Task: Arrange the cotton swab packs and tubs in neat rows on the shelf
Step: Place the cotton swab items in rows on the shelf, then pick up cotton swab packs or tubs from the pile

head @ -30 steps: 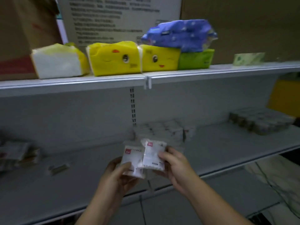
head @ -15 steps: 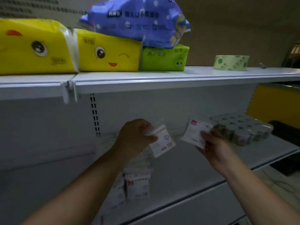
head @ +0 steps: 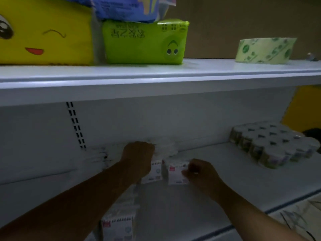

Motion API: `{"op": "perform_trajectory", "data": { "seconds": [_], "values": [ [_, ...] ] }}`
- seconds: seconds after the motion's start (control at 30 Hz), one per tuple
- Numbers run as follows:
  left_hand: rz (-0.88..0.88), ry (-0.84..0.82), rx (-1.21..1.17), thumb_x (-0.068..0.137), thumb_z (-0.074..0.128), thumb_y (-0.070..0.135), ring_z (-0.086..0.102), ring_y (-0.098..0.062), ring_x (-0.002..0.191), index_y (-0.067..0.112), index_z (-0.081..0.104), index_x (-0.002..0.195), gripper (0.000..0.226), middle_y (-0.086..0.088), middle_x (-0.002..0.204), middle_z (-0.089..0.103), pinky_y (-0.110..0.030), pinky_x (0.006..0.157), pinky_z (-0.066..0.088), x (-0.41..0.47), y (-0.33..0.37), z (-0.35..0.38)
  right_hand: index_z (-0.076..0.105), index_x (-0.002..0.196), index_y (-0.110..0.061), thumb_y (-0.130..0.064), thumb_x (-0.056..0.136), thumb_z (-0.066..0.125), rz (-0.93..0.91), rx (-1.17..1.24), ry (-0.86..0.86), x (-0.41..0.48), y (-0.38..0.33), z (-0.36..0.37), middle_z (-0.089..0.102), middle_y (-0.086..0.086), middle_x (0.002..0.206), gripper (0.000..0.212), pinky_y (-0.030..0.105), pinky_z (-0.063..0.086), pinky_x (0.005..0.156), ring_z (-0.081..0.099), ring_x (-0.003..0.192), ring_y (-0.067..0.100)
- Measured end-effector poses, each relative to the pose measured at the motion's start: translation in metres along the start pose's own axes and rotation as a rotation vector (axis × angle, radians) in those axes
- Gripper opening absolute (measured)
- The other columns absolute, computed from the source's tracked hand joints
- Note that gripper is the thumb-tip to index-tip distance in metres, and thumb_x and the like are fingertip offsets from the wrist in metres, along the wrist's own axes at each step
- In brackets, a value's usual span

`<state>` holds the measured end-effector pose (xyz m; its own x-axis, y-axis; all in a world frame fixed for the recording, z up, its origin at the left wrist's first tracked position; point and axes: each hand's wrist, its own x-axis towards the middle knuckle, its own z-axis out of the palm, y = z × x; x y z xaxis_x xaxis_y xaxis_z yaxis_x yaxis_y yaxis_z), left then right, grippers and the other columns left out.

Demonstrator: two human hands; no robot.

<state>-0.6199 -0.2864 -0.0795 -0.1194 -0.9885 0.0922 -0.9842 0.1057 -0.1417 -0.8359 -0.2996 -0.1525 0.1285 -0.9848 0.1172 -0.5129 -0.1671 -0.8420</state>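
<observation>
On the white lower shelf [head: 217, 185], my left hand [head: 138, 156] grips a white cotton swab pack [head: 155, 172] near the back wall. My right hand [head: 199, 173] holds a second white pack with a red label [head: 176, 174] just to its right; the two packs stand side by side, almost touching. More swab packs [head: 118, 225] run in a row toward the shelf's front, partly hidden by my left forearm. A block of several round swab tubs [head: 271, 145] stands at the right end of the shelf.
The upper shelf [head: 156, 79] overhangs close above and carries a yellow tissue pack [head: 45, 32], a green tissue pack [head: 144, 42], a blue pack [head: 128, 7] on top and a roll of green printed tape [head: 264, 50]. A slotted upright [head: 75, 126] runs down the back wall.
Both hands have come down from mid-air with a pack each and now hold the packs on the lower shelf near the back wall. The camera has moved closer and to the right.
</observation>
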Motion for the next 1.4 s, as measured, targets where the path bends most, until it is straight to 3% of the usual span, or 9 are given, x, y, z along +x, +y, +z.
{"op": "perform_trajectory", "data": {
  "seconds": [0.1, 0.23, 0.53, 0.6, 0.7, 0.93, 1.07, 1.17, 1.4],
  "values": [
    [-0.051, -0.105, 0.120, 0.084, 0.055, 0.014, 0.055, -0.024, 0.113, 0.019, 0.053, 0.116, 0.032, -0.003, 0.122, 0.056, -0.034, 0.093, 0.042, -0.001, 0.006, -0.003, 0.046, 0.065, -0.026, -0.012, 0.079, 0.071, -0.128, -0.067, 0.036, 0.008, 0.001, 0.012, 0.053, -0.010, 0.069, 0.032, 0.005, 0.038, 0.060, 0.055, 0.068, 0.001],
    [-0.094, -0.146, 0.201, 0.086, 0.050, 0.014, 0.053, -0.024, 0.111, 0.019, 0.050, 0.116, 0.030, -0.004, 0.121, 0.055, -0.033, 0.093, 0.037, -0.005, 0.015, -0.009, 0.046, 0.084, -0.023, -0.018, 0.081, 0.069, -0.230, -0.058, 0.046, 0.017, 0.011, 0.022, 0.054, -0.005, 0.081, 0.023, 0.027, 0.050, 0.073, 0.058, 0.077, 0.014],
    [-0.209, -0.214, 0.248, 0.089, 0.049, 0.013, 0.051, -0.025, 0.118, 0.019, 0.045, 0.127, 0.038, -0.005, 0.128, 0.053, -0.034, 0.101, 0.030, -0.017, 0.034, -0.018, 0.043, 0.073, -0.030, -0.027, 0.087, 0.062, -0.296, -0.088, -0.152, 0.025, 0.019, 0.012, 0.057, -0.003, 0.076, 0.025, 0.027, 0.041, 0.067, 0.058, 0.075, 0.018],
    [-0.229, -0.236, 0.245, 0.089, 0.049, 0.012, 0.047, -0.025, 0.121, 0.018, 0.043, 0.130, 0.042, -0.006, 0.131, 0.050, -0.036, 0.104, 0.028, -0.020, 0.036, -0.021, 0.055, 0.094, -0.025, -0.028, 0.087, 0.064, -0.257, -0.044, -0.186, 0.022, 0.018, 0.009, 0.065, 0.000, 0.090, 0.012, 0.024, 0.045, 0.073, 0.061, 0.081, 0.014],
    [-0.230, -0.157, 0.169, 0.093, 0.048, 0.023, 0.040, -0.024, 0.126, 0.016, 0.040, 0.135, 0.044, -0.006, 0.137, 0.044, -0.036, 0.106, 0.028, -0.030, 0.038, -0.030, 0.055, 0.125, -0.016, -0.027, 0.085, 0.066, -0.195, 0.063, -0.125, 0.011, 0.020, 0.004, 0.066, 0.002, 0.110, 0.043, 0.024, 0.049, 0.079, 0.061, 0.088, 0.011],
    [-0.328, 0.121, -0.132, 0.097, 0.041, 0.040, 0.012, -0.017, 0.146, 0.017, 0.029, 0.145, 0.055, -0.003, 0.154, 0.026, -0.033, 0.117, 0.016, -0.099, -0.027, -0.059, 0.065, 0.086, -0.016, -0.036, 0.083, 0.046, -0.744, -0.031, 0.073, -0.028, -0.086, 0.009, 0.063, -0.004, 0.080, 0.028, 0.012, 0.035, 0.062, 0.048, 0.074, 0.000],
    [-0.474, 0.041, -0.166, 0.099, 0.027, 0.048, -0.003, -0.016, 0.147, 0.019, 0.013, 0.151, 0.060, -0.001, 0.160, 0.006, -0.038, 0.119, 0.003, -0.171, -0.089, -0.051, 0.066, 0.108, -0.017, -0.030, 0.090, 0.048, -0.999, -0.310, -0.207, -0.071, -0.191, 0.068, 0.065, 0.000, 0.111, 0.028, 0.020, 0.037, 0.085, 0.059, 0.104, 0.018],
    [-0.616, -0.042, -0.210, 0.099, 0.024, 0.051, -0.004, -0.017, 0.147, 0.021, 0.010, 0.151, 0.062, 0.000, 0.160, 0.001, -0.039, 0.119, 0.000, -0.242, -0.132, -0.033, 0.035, 0.143, -0.024, -0.039, 0.096, 0.044, -0.938, -0.443, -0.490, -0.110, -0.246, 0.134, 0.025, -0.005, 0.154, 0.051, 0.020, 0.015, 0.112, 0.019, 0.143, 0.014],
    [-0.761, -0.163, -0.247, 0.099, 0.025, 0.052, 0.004, -0.020, 0.146, 0.021, 0.017, 0.150, 0.060, -0.002, 0.159, 0.008, -0.042, 0.117, 0.011, -0.399, -0.216, -0.015, 0.027, 0.147, -0.022, -0.038, 0.094, 0.046, -0.943, -0.623, -0.708, -0.180, -0.289, 0.258, 0.009, 0.003, 0.159, 0.058, 0.030, 0.017, 0.116, 0.010, 0.146, 0.021]
  ]
}}
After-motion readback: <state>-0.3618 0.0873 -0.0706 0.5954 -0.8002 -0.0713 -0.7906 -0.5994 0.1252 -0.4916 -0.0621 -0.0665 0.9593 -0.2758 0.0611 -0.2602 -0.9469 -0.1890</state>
